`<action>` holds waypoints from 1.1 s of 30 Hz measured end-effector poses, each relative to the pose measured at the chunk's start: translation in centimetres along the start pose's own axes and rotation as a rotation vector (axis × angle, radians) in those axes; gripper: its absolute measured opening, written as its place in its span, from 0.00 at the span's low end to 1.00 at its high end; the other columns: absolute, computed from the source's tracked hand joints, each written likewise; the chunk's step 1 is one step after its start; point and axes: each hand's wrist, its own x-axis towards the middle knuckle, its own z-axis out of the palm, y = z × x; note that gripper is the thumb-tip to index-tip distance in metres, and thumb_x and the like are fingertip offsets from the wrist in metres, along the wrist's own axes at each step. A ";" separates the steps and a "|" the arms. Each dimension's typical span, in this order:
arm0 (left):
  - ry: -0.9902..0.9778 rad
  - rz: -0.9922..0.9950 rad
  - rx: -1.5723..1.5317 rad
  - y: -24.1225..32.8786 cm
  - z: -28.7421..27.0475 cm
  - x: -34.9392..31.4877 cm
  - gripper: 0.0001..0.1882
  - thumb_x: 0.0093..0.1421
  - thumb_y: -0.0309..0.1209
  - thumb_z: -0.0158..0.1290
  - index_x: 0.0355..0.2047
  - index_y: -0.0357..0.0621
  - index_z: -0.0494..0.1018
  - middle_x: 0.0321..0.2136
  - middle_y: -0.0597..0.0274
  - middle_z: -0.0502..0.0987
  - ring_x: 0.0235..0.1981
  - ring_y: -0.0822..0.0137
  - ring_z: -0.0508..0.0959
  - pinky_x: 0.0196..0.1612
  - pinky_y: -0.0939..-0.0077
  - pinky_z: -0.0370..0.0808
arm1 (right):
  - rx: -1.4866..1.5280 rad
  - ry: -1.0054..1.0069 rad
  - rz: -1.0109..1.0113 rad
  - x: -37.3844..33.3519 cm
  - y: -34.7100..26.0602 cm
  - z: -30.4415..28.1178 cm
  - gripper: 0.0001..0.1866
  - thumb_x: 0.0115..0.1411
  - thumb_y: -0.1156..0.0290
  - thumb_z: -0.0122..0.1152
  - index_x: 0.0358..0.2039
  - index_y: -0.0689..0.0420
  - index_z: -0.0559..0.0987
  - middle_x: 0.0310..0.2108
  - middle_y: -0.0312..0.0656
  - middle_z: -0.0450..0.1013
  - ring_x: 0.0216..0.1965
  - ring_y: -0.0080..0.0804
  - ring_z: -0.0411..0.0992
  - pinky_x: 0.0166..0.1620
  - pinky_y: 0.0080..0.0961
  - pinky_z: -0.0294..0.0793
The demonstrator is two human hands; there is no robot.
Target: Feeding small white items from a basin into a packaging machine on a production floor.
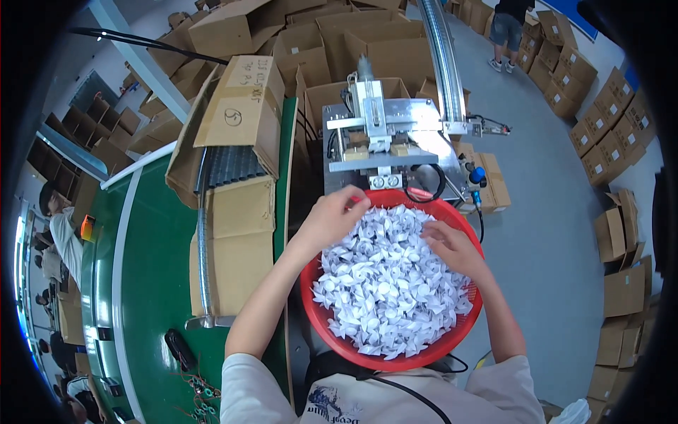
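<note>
A round red plastic basket sits in front of me, heaped with small white bladed pieces that look like plastic fan impellers. My left hand is over the basket's far left rim, close to the machine. Its thumb and fingers are bent together at the tips; whatever they hold is too small to make out. Over the right side of the heap is my right hand, thumb and fingers apart, the fingertips at the white pieces. Just beyond the basket stands a metal bench press-like machine with a small silver fixture.
A green-topped table runs along my left, bearing an opened cardboard box and some wired parts. Cardboard boxes line the right wall. Behind the machine rises a ribbed metal tube. Far off, a person stands.
</note>
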 end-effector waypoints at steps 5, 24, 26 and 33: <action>-0.135 0.200 0.563 -3.6 2.3 -1.2 0.20 0.63 0.39 0.56 0.53 0.45 0.73 0.44 0.45 0.77 0.42 0.50 0.80 0.43 0.59 0.79 | -0.345 -0.086 -0.254 1.8 -1.2 2.5 0.22 0.65 0.65 0.58 0.58 0.57 0.72 0.53 0.48 0.73 0.48 0.42 0.75 0.51 0.33 0.74; -0.057 0.253 0.600 -5.9 5.5 1.6 0.11 0.56 0.29 0.58 0.40 0.41 0.76 0.42 0.44 0.72 0.40 0.45 0.77 0.41 0.54 0.77 | -0.294 -0.158 -0.046 2.2 -1.8 5.1 0.19 0.60 0.71 0.63 0.52 0.58 0.77 0.36 0.41 0.76 0.30 0.30 0.69 0.35 0.25 0.69; -0.061 0.259 0.538 -6.2 4.9 1.7 0.11 0.57 0.28 0.58 0.41 0.41 0.75 0.41 0.46 0.72 0.39 0.47 0.77 0.41 0.56 0.76 | -0.289 -0.146 -0.092 2.2 -1.8 5.0 0.18 0.61 0.72 0.63 0.52 0.58 0.77 0.36 0.41 0.76 0.30 0.29 0.69 0.35 0.25 0.69; -0.030 0.277 0.304 -3.5 3.2 0.3 0.13 0.57 0.23 0.56 0.44 0.43 0.72 0.39 0.52 0.73 0.37 0.54 0.76 0.41 0.63 0.74 | -0.198 -0.093 -0.122 2.0 -2.0 4.2 0.17 0.63 0.76 0.58 0.53 0.57 0.77 0.37 0.39 0.77 0.30 0.24 0.69 0.35 0.20 0.68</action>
